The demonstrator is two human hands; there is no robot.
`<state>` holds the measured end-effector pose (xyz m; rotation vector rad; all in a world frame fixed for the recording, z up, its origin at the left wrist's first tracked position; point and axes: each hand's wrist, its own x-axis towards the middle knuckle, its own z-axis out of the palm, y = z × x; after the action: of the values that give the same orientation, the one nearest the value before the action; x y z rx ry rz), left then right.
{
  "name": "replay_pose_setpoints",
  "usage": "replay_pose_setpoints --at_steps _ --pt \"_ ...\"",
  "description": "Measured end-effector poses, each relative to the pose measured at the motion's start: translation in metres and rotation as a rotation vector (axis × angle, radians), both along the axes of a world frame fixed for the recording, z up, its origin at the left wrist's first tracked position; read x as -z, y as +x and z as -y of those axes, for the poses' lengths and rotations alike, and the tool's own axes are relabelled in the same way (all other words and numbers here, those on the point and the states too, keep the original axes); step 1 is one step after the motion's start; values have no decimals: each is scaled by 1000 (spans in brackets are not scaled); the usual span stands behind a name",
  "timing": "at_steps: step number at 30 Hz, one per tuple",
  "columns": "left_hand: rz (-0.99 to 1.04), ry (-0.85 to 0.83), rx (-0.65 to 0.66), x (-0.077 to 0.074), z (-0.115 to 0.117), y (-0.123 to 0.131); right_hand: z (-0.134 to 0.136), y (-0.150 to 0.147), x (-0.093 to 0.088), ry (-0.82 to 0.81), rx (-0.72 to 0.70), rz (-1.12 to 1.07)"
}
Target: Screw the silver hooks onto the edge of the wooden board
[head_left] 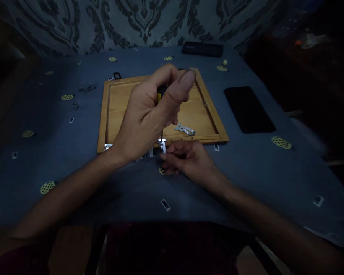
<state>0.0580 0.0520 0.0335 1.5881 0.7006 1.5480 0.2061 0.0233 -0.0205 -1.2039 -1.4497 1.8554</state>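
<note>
A wooden frame (pixel 102 114) with a flat wooden panel inside its raised border lies on the cloth-covered table. My left hand (pixel 151 110) is closed around a screwdriver (pixel 159 97) with a black and yellow handle, mostly hidden by the fingers. Its thin shaft points down to a shiny metal clip (pixel 163 146) at the frame's near edge. Low beside that edge, my right hand (pixel 189 160) pinches the clip between thumb and fingers. Another metal clip (pixel 185 130) lies loose on the panel, and a metal piece (pixel 107 146) sits at the near left corner.
A black phone-like slab (pixel 249 110) lies right of the frame. Farther back is a dark oblong case (pixel 202 49). Small metal bits (pixel 75 105) and a clear packet (pixel 87 88) lie to the left. A patterned fabric (pixel 143 23) rises behind the table.
</note>
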Motion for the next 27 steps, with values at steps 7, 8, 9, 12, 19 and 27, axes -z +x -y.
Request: replay_pose_setpoints --at_steps 7,8,9,12,19,27 --pt "-42 4 -62 1 2 3 1 0 0 -17 2 42" --pt "-41 8 -70 1 2 3 0 0 0 -15 0 38" --pt "-50 4 -71 2 2 3 0 0 0 -10 -3 34" --pt "-74 11 -63 2 2 2 0 0 0 12 -5 31" --pt "-152 49 -87 -5 12 3 0 -1 0 0 3 27" --pt "-217 95 -93 -5 15 5 1 0 -1 16 4 -12"
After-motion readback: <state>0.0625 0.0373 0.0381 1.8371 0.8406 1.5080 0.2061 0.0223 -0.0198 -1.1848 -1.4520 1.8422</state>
